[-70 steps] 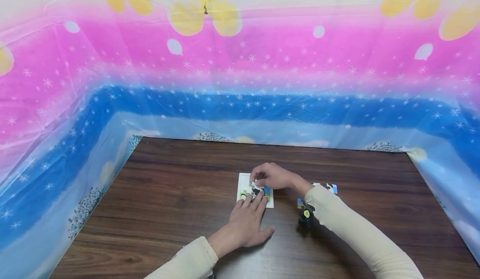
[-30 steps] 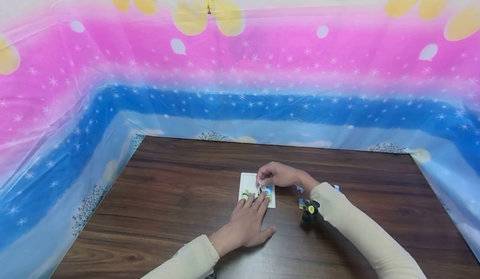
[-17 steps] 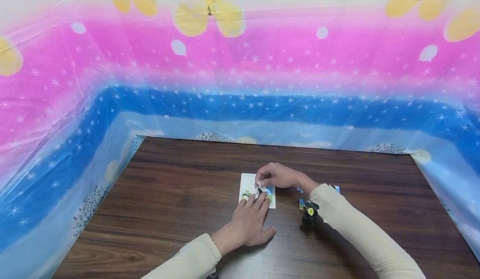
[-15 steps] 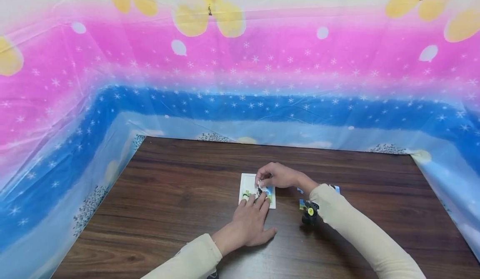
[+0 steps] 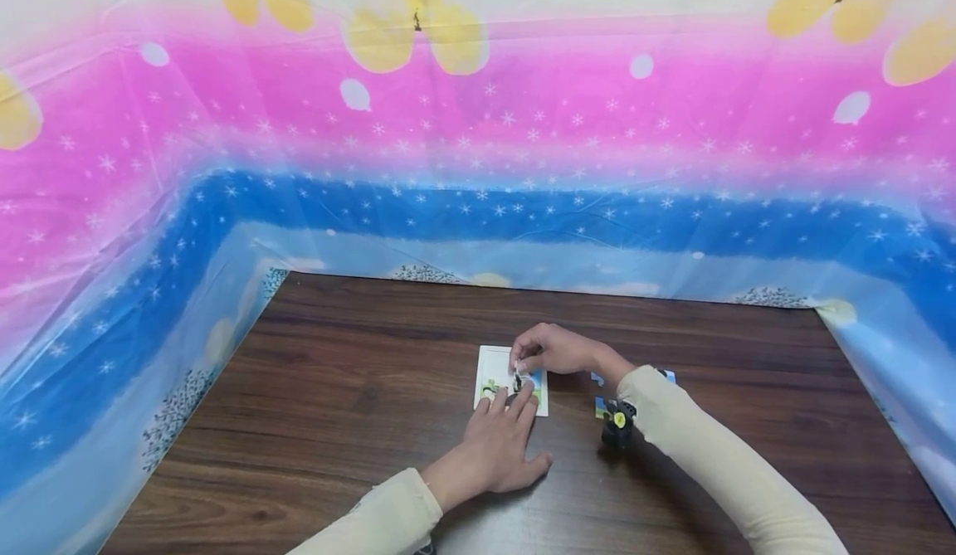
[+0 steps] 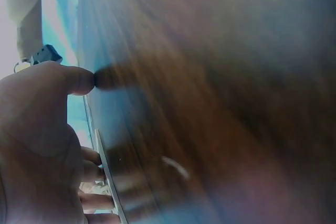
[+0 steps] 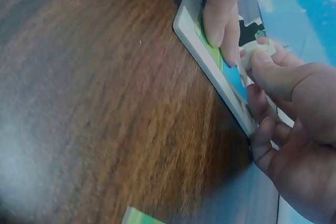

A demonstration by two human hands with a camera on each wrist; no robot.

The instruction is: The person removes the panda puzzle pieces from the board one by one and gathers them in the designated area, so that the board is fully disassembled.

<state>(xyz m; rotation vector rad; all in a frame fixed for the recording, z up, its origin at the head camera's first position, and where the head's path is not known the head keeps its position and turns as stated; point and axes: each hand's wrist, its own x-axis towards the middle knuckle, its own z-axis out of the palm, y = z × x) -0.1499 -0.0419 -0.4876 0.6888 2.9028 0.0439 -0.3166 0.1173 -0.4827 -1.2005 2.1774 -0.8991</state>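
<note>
A white-bordered puzzle board (image 5: pixel 490 362) lies on the brown table, partly covered with picture pieces. My right hand (image 5: pixel 558 349) pinches a puzzle piece (image 7: pixel 268 48) between thumb and fingers, tilted up over the board. In the head view this piece (image 5: pixel 517 371) looks white and black. My left hand (image 5: pixel 495 449) lies with fingers spread, its fingertips pressing on pieces at the board's near edge. Beside those fingertips, a green piece (image 7: pixel 214 52) and a blue part (image 7: pixel 234 76) show in the right wrist view. My fingers hide much of the picture.
Loose puzzle pieces lie right of the board, among them a blue-green piece (image 5: pixel 601 406) and a blue one (image 5: pixel 669 376), partly behind the right sleeve (image 5: pixel 702 430). A black wrist camera (image 5: pixel 617 426) hangs under that wrist. A patterned cloth (image 5: pixel 478 206) borders the table.
Since the earliest frame my right hand has shifted slightly right, and its piece now stands more on edge. My left hand stays pressed in place. Little differs over the last half second.
</note>
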